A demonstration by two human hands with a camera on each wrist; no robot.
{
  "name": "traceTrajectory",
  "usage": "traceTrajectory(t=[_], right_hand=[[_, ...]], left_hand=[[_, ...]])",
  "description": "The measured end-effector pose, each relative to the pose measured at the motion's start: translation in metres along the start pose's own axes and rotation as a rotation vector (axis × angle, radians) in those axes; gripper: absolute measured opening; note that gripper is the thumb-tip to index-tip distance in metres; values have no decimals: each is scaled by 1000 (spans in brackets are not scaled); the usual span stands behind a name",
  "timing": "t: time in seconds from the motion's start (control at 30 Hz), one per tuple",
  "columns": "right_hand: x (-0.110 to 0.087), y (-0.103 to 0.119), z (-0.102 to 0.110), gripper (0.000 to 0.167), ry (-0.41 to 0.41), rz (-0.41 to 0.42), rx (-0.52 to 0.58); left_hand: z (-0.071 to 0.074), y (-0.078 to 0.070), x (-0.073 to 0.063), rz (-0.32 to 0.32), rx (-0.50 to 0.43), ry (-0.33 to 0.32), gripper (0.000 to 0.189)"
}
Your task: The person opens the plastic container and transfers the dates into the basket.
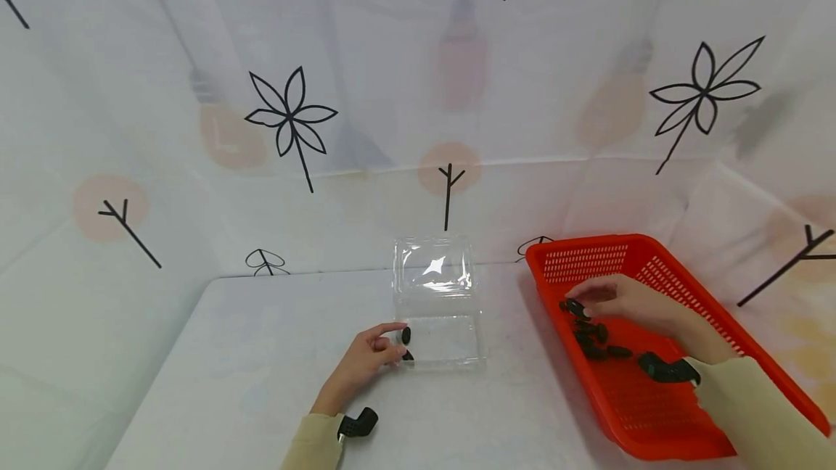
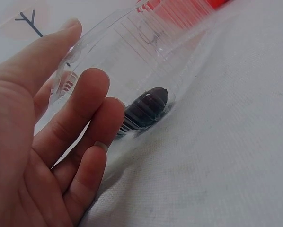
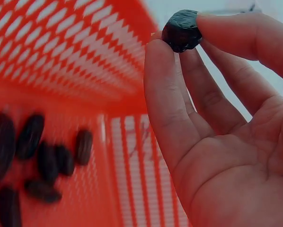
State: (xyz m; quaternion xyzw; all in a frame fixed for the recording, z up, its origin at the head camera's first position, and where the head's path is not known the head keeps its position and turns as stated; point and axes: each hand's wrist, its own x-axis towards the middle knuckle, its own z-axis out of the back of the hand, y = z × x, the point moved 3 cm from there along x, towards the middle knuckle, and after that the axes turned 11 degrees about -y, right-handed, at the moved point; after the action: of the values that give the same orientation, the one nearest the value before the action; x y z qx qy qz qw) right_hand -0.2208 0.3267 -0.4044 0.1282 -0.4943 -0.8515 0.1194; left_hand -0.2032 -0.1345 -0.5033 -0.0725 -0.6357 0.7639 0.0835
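A clear plastic box (image 1: 447, 341) with its lid raised stands in the middle of the table. My left hand (image 1: 366, 361) holds the box's left edge, fingers loosely bent in the left wrist view. Inside, against that side, lie two dark oval fruits like dates, one far (image 1: 406, 335) and one near (image 1: 408, 355); a single dark fruit (image 2: 148, 108) shows through the plastic up close. Over the red basket (image 1: 636, 401), my right hand (image 1: 623, 303) pinches a dark, glossy, wrinkled date (image 3: 181, 30) between thumb and fingertips. Several more dates (image 1: 618, 352) lie on the basket floor below.
The slotted red basket takes up the table's right side, with raised walls around the right hand. The upright lid (image 1: 434, 267) leans at the table's back edge before a patterned cloth backdrop (image 1: 392, 114). White cloth (image 1: 261, 383) covers the table.
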Motion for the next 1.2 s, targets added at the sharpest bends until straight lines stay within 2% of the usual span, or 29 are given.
traceTrajectory(t=[0.23, 0.4, 0.53, 0.63, 0.87, 1.1, 1.2], right_hand=[[-20, -35, 23, 38, -32, -35, 14], [-27, -55, 31, 40, -42, -99, 0], [-30, -66, 34, 42, -18, -138, 11], [-30, -70, 34, 42, 4, -137, 39], [-29, -76, 30, 43, 19, -159, 53], [-28, -77, 26, 40, 130, -131, 124], [-29, -77, 24, 40, 173, -147, 164]], left_hand=[[-1, -1, -2, -8, 7, -3, 49], [-2, -1, -2, 2, 0, -6, 49], [-1, 0, -1, 4, 8, -8, 49], [-1, 0, 0, -2, 17, -8, 49], [0, 31, 13, -3, 44, -15, 49], [2, 31, 12, -24, 48, -17, 48], [2, 32, 12, -21, 49, -13, 48]])
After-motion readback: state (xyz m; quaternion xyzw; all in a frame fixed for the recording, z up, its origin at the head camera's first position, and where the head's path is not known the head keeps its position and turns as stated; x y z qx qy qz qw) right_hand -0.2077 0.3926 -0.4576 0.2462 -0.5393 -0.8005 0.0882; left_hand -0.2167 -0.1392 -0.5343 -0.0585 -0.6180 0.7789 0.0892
